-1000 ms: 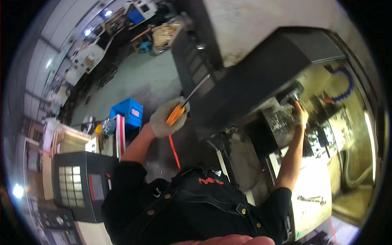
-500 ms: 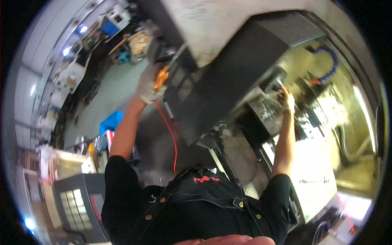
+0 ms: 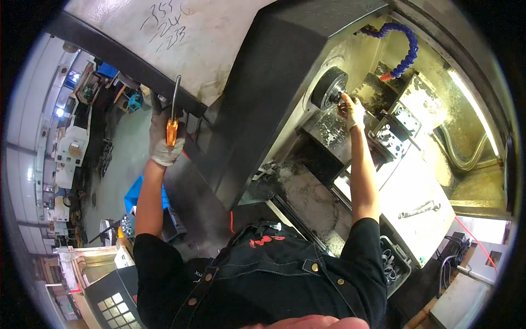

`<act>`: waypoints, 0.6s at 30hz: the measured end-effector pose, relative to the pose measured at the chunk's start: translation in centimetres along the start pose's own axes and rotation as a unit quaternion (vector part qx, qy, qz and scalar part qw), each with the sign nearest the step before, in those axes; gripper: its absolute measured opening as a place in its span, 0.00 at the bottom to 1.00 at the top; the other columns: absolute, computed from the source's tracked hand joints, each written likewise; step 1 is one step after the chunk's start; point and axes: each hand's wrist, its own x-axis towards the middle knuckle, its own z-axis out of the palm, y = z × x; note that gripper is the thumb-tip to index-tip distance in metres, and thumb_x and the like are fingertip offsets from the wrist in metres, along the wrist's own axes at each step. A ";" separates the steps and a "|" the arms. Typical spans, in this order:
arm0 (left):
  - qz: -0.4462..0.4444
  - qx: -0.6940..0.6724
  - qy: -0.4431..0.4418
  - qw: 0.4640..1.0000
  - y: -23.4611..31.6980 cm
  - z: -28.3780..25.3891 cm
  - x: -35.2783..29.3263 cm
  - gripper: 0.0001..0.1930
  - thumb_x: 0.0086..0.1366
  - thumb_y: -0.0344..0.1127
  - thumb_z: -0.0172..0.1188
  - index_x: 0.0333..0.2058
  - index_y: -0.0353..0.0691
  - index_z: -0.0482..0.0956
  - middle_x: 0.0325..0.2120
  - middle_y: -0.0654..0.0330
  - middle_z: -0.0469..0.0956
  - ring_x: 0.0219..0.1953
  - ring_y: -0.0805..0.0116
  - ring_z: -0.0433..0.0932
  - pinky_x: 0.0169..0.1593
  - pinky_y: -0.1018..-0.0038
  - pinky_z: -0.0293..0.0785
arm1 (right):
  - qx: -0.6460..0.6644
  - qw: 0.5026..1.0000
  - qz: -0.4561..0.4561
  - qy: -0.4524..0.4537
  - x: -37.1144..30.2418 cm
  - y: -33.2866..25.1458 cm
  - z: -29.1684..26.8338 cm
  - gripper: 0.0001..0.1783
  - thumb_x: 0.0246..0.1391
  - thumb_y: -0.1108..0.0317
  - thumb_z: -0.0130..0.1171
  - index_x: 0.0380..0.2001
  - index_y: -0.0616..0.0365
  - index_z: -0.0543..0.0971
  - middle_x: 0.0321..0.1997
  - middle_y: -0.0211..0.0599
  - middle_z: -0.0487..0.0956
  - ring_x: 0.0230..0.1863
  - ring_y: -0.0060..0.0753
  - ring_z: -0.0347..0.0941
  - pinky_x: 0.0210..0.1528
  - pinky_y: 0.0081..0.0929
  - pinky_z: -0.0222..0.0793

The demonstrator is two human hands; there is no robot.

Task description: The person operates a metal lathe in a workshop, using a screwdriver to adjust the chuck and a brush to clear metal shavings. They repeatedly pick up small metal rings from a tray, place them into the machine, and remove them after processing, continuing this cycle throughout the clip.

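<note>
My left hand point(image 3: 159, 140), in a pale, dirty glove, is closed around an orange air blow gun point(image 3: 172, 132) with a thin metal nozzle pointing up. It is held out to the left of the dark lathe cover point(image 3: 268, 93). Inside the lit lathe, my right hand point(image 3: 354, 113), also gloved, reaches to the front of the round black chuck point(image 3: 327, 88). Its thumb and fingers pinch at the chuck's centre; what lies between them is too small to make out. Close to that hand on the right is a tool block point(image 3: 390, 140) with several holes.
A blue segmented coolant hose point(image 3: 406, 57) curves above the tool block. To the right, wrenches point(image 3: 419, 209) lie on a pale board point(image 3: 408, 192). Below it stands a grey bin point(image 3: 405, 272) of metal rings. A blue crate point(image 3: 133, 196) sits on the floor beyond my left forearm.
The view has shifted, showing the chuck and board more plainly. My left hand now holds the blow gun upright, farther left in view. My right hand is still at the chuck.
</note>
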 end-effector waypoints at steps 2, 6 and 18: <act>0.015 0.030 0.004 0.999 0.0 0.3 -0.2 0.43 0.46 0.19 0.63 0.62 0.42 0.55 0.52 0.58 0.69 0.51 0.67 0.73 0.54 0.73 0.72 | -0.020 1.000 0.012 0.011 0.5 0.0 -0.4 0.24 0.47 0.51 0.65 0.38 0.59 0.74 0.25 0.32 0.75 0.21 0.23 0.71 0.25 0.24 0.74; 0.024 0.009 -0.002 1.000 -0.5 -0.3 -0.6 0.42 0.46 0.18 0.61 0.62 0.41 0.55 0.51 0.57 0.69 0.49 0.68 0.73 0.51 0.74 0.72 | -0.041 0.998 -0.025 -0.027 0.3 -0.7 -0.2 0.24 0.48 0.51 0.65 0.38 0.59 0.75 0.25 0.31 0.74 0.20 0.21 0.69 0.21 0.22 0.69; 0.013 -0.015 0.014 1.000 1.7 -0.5 -1.0 0.39 0.53 0.21 0.59 0.63 0.41 0.53 0.49 0.55 0.71 0.45 0.67 0.75 0.45 0.75 0.74 | -0.059 0.997 -0.053 0.010 -0.4 0.2 0.3 0.24 0.44 0.50 0.69 0.35 0.59 0.80 0.29 0.27 0.78 0.27 0.18 0.70 0.29 0.20 0.67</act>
